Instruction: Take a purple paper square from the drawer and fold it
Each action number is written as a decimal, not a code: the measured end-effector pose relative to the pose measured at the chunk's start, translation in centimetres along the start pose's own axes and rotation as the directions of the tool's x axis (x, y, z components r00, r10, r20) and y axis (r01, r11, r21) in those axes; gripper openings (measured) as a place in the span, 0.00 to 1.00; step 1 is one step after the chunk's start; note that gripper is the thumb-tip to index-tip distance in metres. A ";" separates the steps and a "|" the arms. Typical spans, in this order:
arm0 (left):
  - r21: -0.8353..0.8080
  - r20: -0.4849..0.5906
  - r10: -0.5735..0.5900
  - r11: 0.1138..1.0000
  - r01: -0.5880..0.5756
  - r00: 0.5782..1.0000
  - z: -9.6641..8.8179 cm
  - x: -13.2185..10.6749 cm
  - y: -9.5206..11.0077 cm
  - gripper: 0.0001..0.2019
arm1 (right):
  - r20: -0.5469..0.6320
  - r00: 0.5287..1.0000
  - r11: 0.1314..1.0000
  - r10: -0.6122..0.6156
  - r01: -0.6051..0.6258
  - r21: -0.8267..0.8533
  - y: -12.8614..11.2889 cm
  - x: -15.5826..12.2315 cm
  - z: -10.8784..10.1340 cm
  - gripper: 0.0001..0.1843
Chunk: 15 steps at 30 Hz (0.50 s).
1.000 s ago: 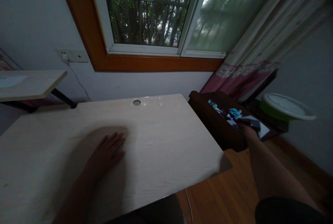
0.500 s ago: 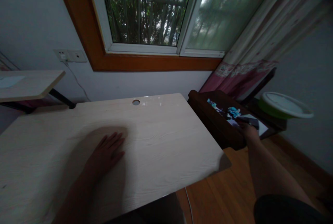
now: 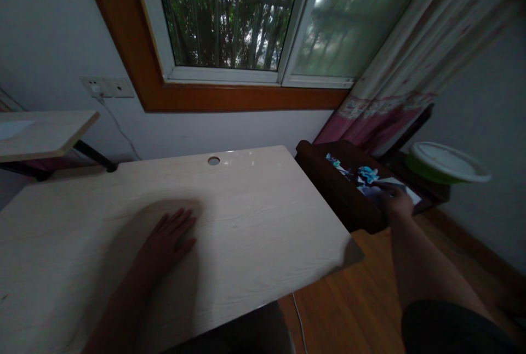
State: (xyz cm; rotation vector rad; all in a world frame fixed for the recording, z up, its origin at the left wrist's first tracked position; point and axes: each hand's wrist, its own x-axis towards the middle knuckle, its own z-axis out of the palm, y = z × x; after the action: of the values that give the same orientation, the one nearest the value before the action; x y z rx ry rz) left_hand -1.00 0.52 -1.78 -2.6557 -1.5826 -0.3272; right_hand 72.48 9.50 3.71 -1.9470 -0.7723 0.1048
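Observation:
My left hand (image 3: 166,239) lies flat on the pale wood-grain desk (image 3: 255,222), its fingers stretched out and holding nothing. To the right, beyond the desk's edge, my right hand (image 3: 398,201) reaches down over a dark brown seat-like piece of furniture (image 3: 320,170). Its fingers look bent around a dark object, which is too dim to name. Close to those fingers are a crumpled bright blue thing (image 3: 367,173) and a white sheet (image 3: 412,195). Other small blue and white pieces (image 3: 335,161) lie further left on the brown surface.
A green basin with a whitish top (image 3: 450,163) stands at the far right. A small raised shelf (image 3: 49,137) on black legs occupies the desk's left end. Behind are a window (image 3: 230,25), a curtain (image 3: 382,85) and a wall socket (image 3: 107,87). A white cable (image 3: 299,318) hangs below the desk.
My right hand has turned and shifted slightly, and the dark rectangular object seen at it before is now mostly hidden. My left hand stays in place on the desk.

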 end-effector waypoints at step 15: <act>-0.024 -0.017 0.008 1.000 -0.008 1.000 0.0 0.0 -0.1 0.29 | -0.072 0.995 0.971 0.073 -0.054 0.231 -4.5 -0.9 1.1 0.07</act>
State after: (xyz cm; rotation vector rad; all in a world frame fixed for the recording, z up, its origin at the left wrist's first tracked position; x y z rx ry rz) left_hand -1.07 0.61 -1.82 -2.6693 -1.5734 -0.3696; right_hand 69.18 11.20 6.68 -1.7455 -0.6165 0.1473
